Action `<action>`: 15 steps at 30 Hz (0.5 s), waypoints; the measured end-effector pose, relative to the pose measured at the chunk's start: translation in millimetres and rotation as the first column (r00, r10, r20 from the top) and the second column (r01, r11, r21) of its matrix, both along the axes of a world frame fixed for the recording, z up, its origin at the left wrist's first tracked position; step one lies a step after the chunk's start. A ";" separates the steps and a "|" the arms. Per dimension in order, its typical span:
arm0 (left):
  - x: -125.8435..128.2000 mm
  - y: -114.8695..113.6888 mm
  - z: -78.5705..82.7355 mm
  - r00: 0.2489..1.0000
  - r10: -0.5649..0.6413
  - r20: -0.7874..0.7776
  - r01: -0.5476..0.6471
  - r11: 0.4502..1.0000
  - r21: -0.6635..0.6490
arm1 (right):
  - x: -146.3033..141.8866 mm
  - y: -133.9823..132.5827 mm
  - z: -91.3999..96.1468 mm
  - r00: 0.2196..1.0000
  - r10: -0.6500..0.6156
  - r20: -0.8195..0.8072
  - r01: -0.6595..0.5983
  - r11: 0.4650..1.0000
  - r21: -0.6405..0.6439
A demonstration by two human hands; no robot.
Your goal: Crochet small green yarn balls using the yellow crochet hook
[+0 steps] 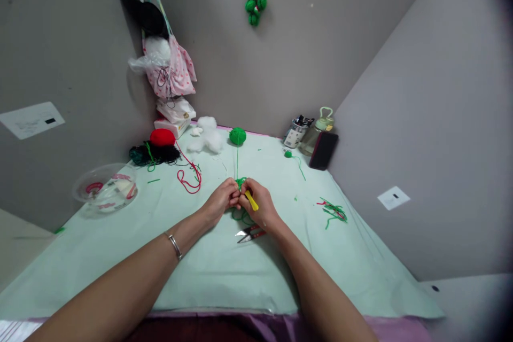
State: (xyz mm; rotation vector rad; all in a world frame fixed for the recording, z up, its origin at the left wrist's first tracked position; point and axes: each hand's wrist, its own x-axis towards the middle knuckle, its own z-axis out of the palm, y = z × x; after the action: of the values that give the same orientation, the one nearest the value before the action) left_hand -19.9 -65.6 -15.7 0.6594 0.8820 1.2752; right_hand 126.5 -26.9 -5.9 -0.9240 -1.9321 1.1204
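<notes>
Above the middle of the table, my left hand (pixel 218 201) pinches a small piece of green crochet work (pixel 241 182), mostly hidden by the fingers. Close against it, my right hand (pixel 261 204) is closed around a crochet hook (pixel 252 201) with a yellow handle; the hook's tip cannot be seen. A taut strand runs from the work back to a ball of green yarn (pixel 238 137). Loose green yarn (pixel 242 217) lies in loops beneath my hands. Thread snips (pixel 249 233) with red on the handles lie just below my right hand.
At left are a clear plastic tub (pixel 105 192), red yarn (pixel 162 138) and black yarn (pixel 158 154). White stuffing (pixel 208 139) lies behind. A bottle (pixel 315 136), phone (pixel 324 150) and tin (pixel 295 133) stand back right; yarn scraps (pixel 335 211) lie at right.
</notes>
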 end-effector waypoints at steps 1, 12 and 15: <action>-1.7 -0.7 0.9 1.000 -0.018 -0.009 0.018 1.000 0.003 | 1.7 0.2 0.2 1.000 -0.004 0.002 0.004 1.000 0.003; -15.4 6.4 -0.1 0.994 -0.074 0.082 0.076 0.997 -0.017 | 17.0 10.5 9.9 0.979 0.143 -0.142 -0.168 0.970 -0.178; -15.6 7.7 -1.9 0.993 -0.061 0.103 0.064 0.997 -0.035 | 16.9 8.7 9.7 0.969 0.172 -0.176 -0.203 0.962 -0.180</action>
State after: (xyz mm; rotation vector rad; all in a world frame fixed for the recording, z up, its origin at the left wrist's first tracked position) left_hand -35.5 -57.9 -17.6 0.5826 0.7946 1.2222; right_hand 143.5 -18.2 3.8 -0.7378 -1.8303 1.4733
